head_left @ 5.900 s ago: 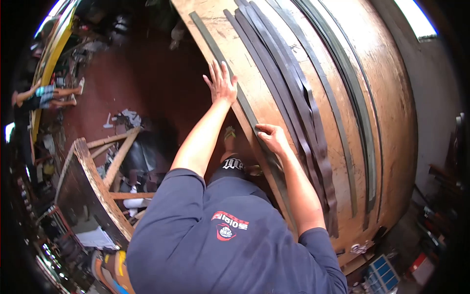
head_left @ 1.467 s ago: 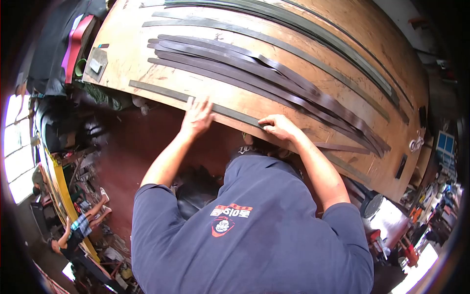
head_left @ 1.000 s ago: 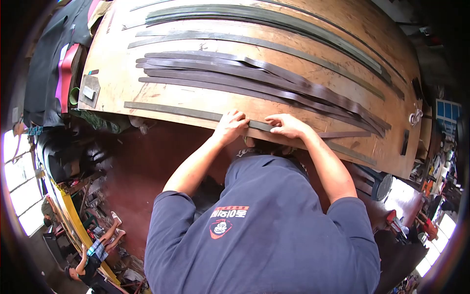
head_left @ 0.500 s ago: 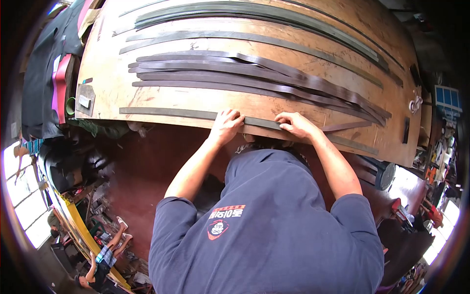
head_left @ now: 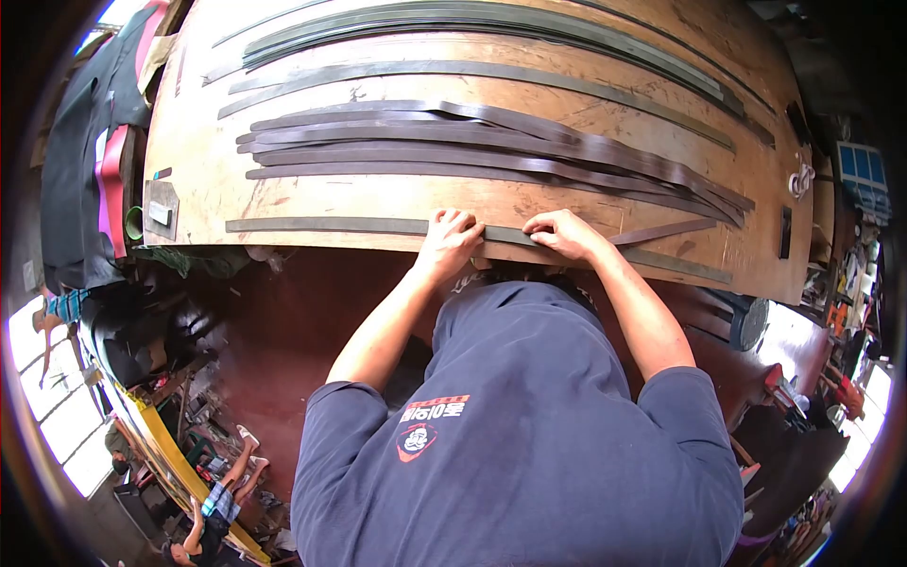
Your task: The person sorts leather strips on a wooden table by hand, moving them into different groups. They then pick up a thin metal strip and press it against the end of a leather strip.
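Note:
A long grey-brown strip (head_left: 331, 225) lies along the near edge of the wooden table (head_left: 198, 203). My left hand (head_left: 452, 242) has its fingers curled and pressed together on the strip, left of the middle. A short way to the right, my right hand (head_left: 562, 233) pinches the same strip from above with thumb and fingers. Between the two hands a short piece of the strip shows. Beyond them a bundle of dark purple-brown strips (head_left: 397, 151) lies spread out, its right ends crossing over one another.
Farther back lie more dark strips (head_left: 378, 21) and a single grey strip (head_left: 472, 68). A small plate (head_left: 161, 203) is at the table's left corner; a white roll (head_left: 801, 181) is at the right. A person (head_left: 213, 510) is at the lower left beyond a yellow beam.
My left hand has shifted slightly right along the strip and my right hand slightly left, so they are closer together. The whole view has moved a little.

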`<state>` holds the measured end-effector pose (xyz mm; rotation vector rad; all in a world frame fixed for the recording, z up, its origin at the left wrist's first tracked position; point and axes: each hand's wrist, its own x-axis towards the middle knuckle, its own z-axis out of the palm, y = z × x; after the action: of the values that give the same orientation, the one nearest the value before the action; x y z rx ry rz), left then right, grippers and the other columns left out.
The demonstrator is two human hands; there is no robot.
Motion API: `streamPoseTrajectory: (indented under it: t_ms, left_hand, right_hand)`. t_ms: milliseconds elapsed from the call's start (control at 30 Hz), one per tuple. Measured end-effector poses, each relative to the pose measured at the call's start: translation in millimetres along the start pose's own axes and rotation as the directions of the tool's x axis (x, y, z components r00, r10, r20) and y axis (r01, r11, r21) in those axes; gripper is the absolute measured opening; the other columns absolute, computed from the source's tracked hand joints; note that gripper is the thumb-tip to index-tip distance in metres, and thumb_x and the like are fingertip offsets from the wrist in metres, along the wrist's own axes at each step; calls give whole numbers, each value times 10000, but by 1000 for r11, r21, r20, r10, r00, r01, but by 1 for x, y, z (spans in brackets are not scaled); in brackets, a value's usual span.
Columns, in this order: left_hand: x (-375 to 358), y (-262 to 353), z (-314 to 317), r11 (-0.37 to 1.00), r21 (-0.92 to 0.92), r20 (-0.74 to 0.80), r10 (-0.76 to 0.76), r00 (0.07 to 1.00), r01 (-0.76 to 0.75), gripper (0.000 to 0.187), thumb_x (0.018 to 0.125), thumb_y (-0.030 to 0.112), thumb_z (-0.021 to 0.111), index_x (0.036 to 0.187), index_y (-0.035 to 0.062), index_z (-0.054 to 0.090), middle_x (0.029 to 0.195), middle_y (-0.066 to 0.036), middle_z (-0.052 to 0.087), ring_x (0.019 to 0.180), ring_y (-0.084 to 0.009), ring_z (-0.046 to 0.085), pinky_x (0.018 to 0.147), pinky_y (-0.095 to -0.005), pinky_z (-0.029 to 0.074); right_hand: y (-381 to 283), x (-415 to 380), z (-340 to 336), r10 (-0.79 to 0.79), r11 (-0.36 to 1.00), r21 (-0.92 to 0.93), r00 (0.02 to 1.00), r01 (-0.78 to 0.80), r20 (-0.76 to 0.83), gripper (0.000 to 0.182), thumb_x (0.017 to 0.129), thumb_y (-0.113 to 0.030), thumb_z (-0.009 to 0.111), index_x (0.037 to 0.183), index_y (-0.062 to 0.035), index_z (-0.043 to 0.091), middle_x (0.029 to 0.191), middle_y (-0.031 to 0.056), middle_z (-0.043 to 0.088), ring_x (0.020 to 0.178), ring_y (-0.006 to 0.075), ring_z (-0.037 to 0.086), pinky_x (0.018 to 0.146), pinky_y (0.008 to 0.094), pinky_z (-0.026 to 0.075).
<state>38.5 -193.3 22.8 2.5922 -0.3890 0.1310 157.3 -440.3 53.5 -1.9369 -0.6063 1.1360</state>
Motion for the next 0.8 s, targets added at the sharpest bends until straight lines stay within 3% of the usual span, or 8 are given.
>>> streamPoseTrajectory:
  t_ms: [400,800]
  left_hand:
    - [-1,-7,6,992,58,-74,113,991,-109,249,710,222,670,927,100,655,923,-27,578,913,-211,549,897,-414,373]
    - [4,-3,-4,985,57,-34,164,986,-162,235,717,199,626,932,104,641,949,-33,578,944,-217,549,908,-423,384]
  right_hand:
    - [3,1,1,-16,999,-28,1000,15,-22,230,859,-84,610,1064,-1,674,977,105,714,906,165,656,845,303,501]
    - [-2,0,2,2,999,-41,1000,-3,-29,222,855,-81,611,1052,-6,679,964,103,715,898,164,658,840,303,501]
